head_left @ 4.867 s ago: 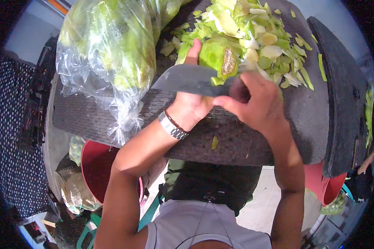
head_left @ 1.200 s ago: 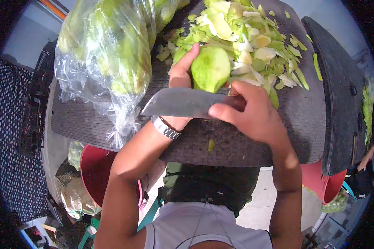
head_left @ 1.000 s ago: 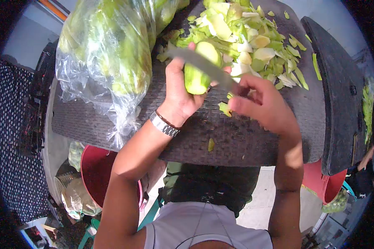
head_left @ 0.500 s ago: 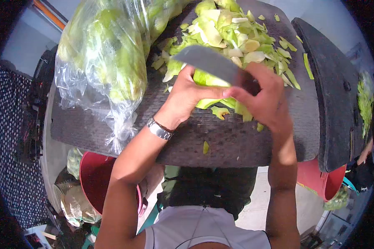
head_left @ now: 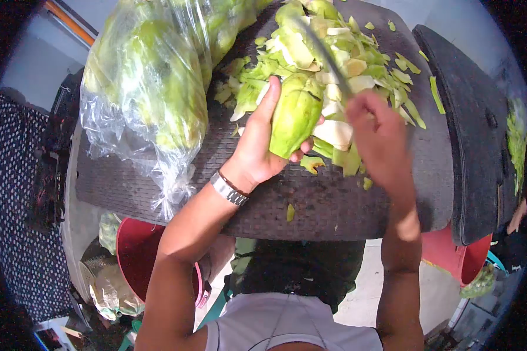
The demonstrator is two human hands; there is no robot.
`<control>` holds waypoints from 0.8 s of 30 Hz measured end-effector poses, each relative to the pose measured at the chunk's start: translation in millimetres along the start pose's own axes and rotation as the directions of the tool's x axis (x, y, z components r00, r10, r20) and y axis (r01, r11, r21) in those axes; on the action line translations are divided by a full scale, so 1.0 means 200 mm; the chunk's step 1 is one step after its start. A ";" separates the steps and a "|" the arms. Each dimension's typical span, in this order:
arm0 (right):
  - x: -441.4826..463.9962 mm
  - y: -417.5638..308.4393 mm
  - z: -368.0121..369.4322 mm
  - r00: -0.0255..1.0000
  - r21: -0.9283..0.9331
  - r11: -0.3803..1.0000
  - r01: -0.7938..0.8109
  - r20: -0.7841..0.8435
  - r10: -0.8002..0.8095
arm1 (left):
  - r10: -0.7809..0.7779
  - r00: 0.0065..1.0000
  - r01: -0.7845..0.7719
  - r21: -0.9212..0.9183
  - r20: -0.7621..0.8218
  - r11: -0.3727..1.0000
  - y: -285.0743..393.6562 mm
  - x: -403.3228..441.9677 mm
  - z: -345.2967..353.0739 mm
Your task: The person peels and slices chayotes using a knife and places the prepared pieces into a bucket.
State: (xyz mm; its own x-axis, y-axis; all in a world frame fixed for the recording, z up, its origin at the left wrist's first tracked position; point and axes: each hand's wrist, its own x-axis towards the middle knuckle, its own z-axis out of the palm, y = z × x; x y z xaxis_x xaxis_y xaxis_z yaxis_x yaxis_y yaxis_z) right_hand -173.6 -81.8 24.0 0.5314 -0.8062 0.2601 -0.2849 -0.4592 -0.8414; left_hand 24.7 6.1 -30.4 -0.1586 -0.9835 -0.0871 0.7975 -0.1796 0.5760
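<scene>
My left hand (head_left: 259, 146) wraps round a green fruit (head_left: 297, 114), holding it upright above the dark woven table (head_left: 246, 205). A dark slit or mark shows near the fruit's top right. To its right, my right hand (head_left: 377, 131) grips a knife (head_left: 329, 58), whose blade is raised, pointing up and left, and blurred by motion. The blade is apart from the fruit. Behind both hands lies a heap of green and whitish peelings (head_left: 357, 67). A few pieces, one a curled peel (head_left: 312, 164), lie between the hands and nearer the table's front.
A knotted clear plastic bag (head_left: 158, 88) of green fruit stands on the table's left. Right of the table is a dark panel (head_left: 468, 128). Red tubs (head_left: 137, 251) are below on both sides, and a bag of greens (head_left: 479, 283) lies at lower right.
The fruit in my left hand has turned and now shows its marked side. My right hand has swung the knife up, away from the fruit. More peel lies beside the hands than a second ago.
</scene>
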 end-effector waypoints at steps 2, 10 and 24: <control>-0.05 -0.04 0.04 0.962 -0.169 0.952 0.257 0.144 -0.234 | 0.067 0.991 -0.062 0.046 -0.114 0.997 -0.06 0.00 -0.05; -0.07 0.02 0.09 0.906 -0.292 0.867 0.404 0.259 -0.335 | 0.154 0.974 -0.107 0.265 -0.166 0.958 -0.05 0.02 0.06; -0.04 -0.01 0.03 0.967 -0.455 0.877 0.151 0.252 -0.035 | 0.123 0.920 0.032 0.383 -0.372 0.923 -0.04 -0.01 0.08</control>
State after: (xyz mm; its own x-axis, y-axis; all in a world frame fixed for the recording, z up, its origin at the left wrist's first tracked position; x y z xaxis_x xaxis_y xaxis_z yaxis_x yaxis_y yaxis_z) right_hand -172.1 -73.0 20.5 0.7252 -0.6693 0.1617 -0.5331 -0.6944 -0.4832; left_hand 10.0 9.5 -21.7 0.1684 -0.9352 -0.3116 0.5080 -0.1886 0.8404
